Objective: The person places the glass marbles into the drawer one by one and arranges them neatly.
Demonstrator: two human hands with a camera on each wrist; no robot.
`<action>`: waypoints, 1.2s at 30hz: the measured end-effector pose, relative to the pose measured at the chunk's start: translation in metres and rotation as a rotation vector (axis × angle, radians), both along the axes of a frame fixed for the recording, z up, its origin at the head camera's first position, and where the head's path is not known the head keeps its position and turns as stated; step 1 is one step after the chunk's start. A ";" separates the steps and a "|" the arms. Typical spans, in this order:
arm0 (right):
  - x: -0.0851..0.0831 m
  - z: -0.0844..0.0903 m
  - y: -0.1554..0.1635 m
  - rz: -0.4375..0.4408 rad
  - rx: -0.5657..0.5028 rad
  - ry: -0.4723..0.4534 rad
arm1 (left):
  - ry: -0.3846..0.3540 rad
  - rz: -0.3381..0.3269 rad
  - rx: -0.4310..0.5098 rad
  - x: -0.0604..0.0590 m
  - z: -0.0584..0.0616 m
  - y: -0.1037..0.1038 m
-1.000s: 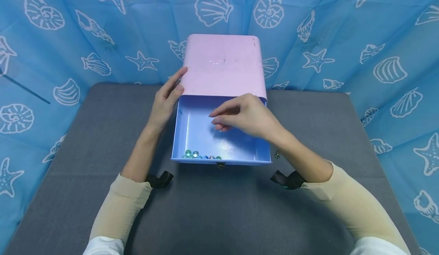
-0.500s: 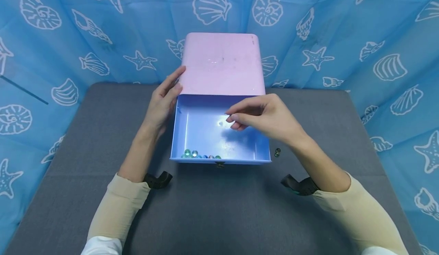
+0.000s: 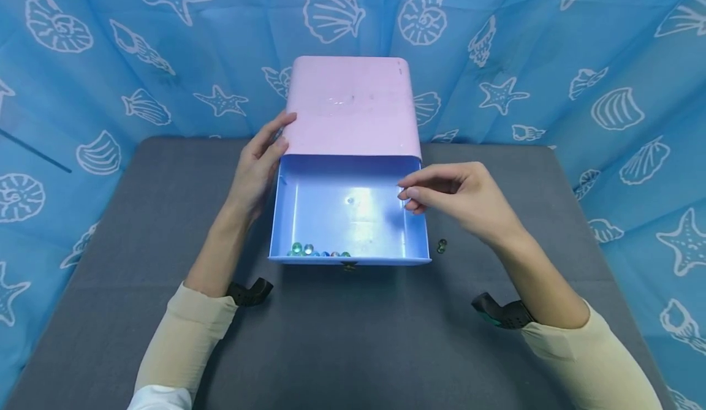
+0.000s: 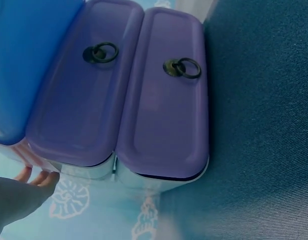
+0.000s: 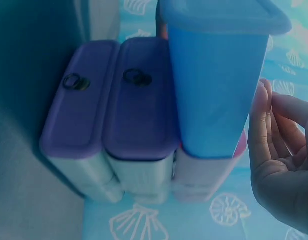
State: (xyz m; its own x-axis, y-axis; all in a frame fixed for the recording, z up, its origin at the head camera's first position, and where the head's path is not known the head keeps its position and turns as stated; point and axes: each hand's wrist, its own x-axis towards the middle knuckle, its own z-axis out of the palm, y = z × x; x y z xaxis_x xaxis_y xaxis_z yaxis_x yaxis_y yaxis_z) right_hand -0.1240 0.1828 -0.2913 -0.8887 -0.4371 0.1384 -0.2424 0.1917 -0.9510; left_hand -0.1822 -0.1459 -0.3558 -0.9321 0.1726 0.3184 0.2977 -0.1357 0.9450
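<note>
A small chest of drawers with a pink top (image 3: 353, 106) stands at the table's back, its blue top drawer (image 3: 380, 226) pulled out. Several glass marbles (image 3: 307, 249) lie along the drawer's front wall, and a small clear round spot shows mid-floor. My left hand (image 3: 255, 165) rests against the chest's left side with fingers extended, fingertips at the pink edge. Over the drawer's right wall hovers my right hand (image 3: 463, 198), thumb and fingertips close together; nothing shows between them. Two greenish marbles (image 3: 442, 246) lie on the table right of the drawer.
Two purple drawers (image 4: 164, 100) with ring pulls sit pushed in below the blue one. A ring pull (image 3: 349, 266) hangs on the blue drawer's front. Grey cloth covers the table (image 3: 353, 336). A blue seashell curtain (image 3: 220, 48) hangs behind the chest.
My right hand has moved right, from over the drawer's middle to its right wall. The clear spot on the drawer floor has come into view. My left hand stays on the chest.
</note>
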 end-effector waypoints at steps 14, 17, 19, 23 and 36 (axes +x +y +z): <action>0.003 -0.022 0.035 -0.112 0.059 0.003 | 0.049 0.016 -0.001 0.000 -0.003 0.000; 0.004 -0.031 0.040 -0.123 0.062 -0.019 | 0.051 0.014 0.000 0.000 -0.003 0.000; 0.004 -0.036 0.043 -0.136 0.075 -0.027 | 0.048 0.007 -0.005 0.000 -0.003 0.000; 0.005 -0.046 0.050 -0.172 0.128 -0.035 | 0.034 -0.003 -0.010 -0.001 -0.003 0.001; 0.006 -0.093 0.074 -0.137 0.170 -0.108 | -0.007 0.019 -0.031 0.000 -0.003 0.001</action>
